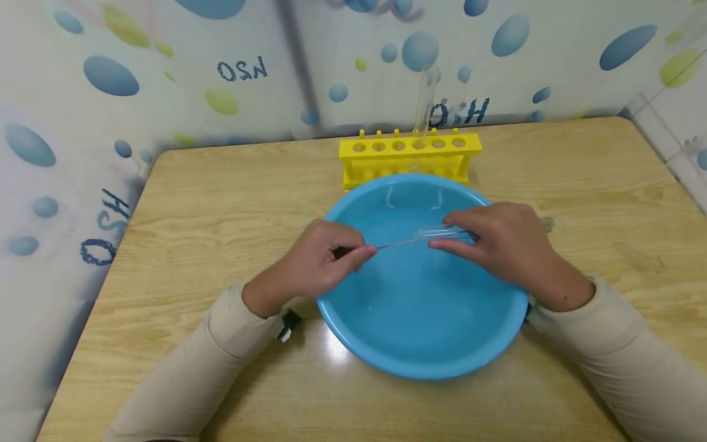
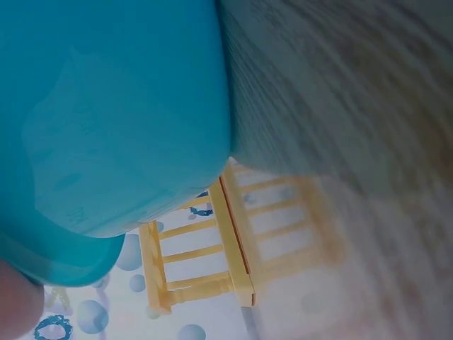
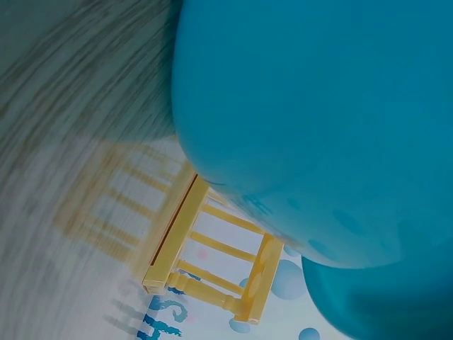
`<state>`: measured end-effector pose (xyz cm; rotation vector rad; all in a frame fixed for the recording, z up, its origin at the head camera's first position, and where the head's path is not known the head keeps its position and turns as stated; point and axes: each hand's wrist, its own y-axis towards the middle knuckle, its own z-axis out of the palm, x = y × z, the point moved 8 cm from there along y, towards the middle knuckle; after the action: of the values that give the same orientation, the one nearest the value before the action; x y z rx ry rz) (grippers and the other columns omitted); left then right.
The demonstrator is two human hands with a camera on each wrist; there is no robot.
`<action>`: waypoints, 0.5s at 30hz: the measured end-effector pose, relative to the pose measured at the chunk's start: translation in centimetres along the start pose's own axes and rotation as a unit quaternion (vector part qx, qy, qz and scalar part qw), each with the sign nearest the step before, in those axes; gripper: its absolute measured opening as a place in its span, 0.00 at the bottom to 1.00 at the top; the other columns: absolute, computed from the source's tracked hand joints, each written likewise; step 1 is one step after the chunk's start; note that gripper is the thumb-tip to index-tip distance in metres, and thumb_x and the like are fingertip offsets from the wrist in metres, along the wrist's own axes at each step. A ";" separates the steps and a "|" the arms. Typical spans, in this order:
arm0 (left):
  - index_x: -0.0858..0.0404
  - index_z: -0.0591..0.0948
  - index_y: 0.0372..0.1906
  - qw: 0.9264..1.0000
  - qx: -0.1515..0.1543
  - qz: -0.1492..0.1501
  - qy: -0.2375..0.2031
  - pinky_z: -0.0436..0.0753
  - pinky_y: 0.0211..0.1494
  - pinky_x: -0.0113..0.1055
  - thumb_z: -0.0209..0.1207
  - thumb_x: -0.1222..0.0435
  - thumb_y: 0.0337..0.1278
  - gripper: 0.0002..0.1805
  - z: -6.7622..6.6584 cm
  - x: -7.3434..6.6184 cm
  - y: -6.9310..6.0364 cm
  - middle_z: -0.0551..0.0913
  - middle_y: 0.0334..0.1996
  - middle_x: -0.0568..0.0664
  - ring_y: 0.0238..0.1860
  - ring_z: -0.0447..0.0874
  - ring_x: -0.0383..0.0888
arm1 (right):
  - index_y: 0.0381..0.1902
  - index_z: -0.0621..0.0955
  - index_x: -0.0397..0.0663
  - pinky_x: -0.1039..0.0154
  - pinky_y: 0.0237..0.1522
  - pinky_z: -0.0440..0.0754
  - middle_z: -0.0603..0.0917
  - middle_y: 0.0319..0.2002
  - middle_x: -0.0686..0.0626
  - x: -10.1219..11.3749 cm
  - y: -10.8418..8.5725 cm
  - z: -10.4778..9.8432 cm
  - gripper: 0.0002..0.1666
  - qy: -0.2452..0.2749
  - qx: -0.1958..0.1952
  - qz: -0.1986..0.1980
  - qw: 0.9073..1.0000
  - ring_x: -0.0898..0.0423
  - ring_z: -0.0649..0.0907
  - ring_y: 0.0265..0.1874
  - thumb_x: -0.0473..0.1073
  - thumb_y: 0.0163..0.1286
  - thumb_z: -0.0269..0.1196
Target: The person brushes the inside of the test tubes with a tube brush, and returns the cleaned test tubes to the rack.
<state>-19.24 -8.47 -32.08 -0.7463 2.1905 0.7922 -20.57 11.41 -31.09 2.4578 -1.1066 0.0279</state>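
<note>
Over a blue basin, my left hand pinches the twisted wire handle of what looks like a test tube brush. My right hand grips a clear glass test tube, its open end facing left. The wire runs into the tube; a dark part shows near the right fingers, and the palm hides the rest. A small greyish end, unclear in kind, sticks out behind the right hand. Both wrist views mostly show the basin's outer wall, with a bit of left hand in the left one.
Behind the basin stands a yellow test tube rack, with one tall clear test tube upright in it. The wooden table meets a patterned wall covering at the back and left. The rack also appears in the wrist views.
</note>
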 end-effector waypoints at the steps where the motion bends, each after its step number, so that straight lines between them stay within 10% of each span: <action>1: 0.63 0.76 0.16 1.000 0.001 -0.002 -0.003 0.67 0.22 0.28 0.59 0.71 0.66 0.19 0.0 0.0 0.0 0.69 0.14 0.45 0.18 0.67 0.36 | 0.39 0.89 0.50 0.69 0.19 0.69 0.90 0.28 0.48 0.0 0.0 0.0 0.19 0.000 -0.001 0.000 1.000 0.55 0.84 0.18 0.55 0.55 0.76; 15: 0.64 0.75 0.15 0.999 0.004 -0.008 -0.035 0.65 0.22 0.30 0.58 0.72 0.68 0.21 -0.3 0.3 -0.1 0.69 0.14 0.45 0.18 0.65 0.37 | 0.39 0.89 0.50 0.69 0.18 0.68 0.89 0.26 0.48 0.0 0.0 -0.3 0.21 -0.006 -0.009 0.004 1.000 0.57 0.81 0.16 0.59 0.59 0.73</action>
<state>-19.42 -8.87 -32.12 -0.7215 2.1211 0.7898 -20.56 11.49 -30.83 2.4402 -1.1158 0.0051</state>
